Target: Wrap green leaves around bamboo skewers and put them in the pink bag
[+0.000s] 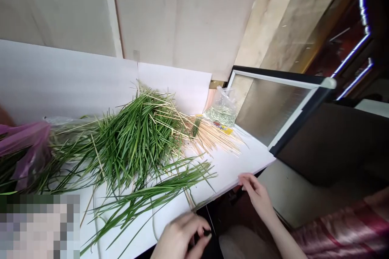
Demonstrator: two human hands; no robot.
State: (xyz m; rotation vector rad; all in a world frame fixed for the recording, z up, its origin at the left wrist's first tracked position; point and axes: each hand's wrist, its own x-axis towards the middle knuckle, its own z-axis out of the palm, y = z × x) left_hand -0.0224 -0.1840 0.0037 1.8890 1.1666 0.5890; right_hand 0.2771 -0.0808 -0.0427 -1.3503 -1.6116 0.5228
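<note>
My left hand (184, 236) is at the table's front edge, its fingers curled in toward the thumb. Whatever lies between them is too small to make out. A thin strand (190, 199) of grass runs over the edge just above it. Farther right, my right hand (257, 196) has its fingertips pinched together by the table edge; anything in them is hidden. Nearest on the white table (226, 174) lies a loose row of long green grass blades (164, 190). Behind it rises a large heap of green grass bundles (139, 137) with pale thin sticks poking out.
Many thin wooden sticks (217, 135) fan out beside the heap. A clear plastic bag (223, 107) with pale green pieces stands behind them. At the right is a dark-framed panel (273, 105); at the left, a pink plastic bag (33, 149). Boards and white sheets (73, 81) line the back.
</note>
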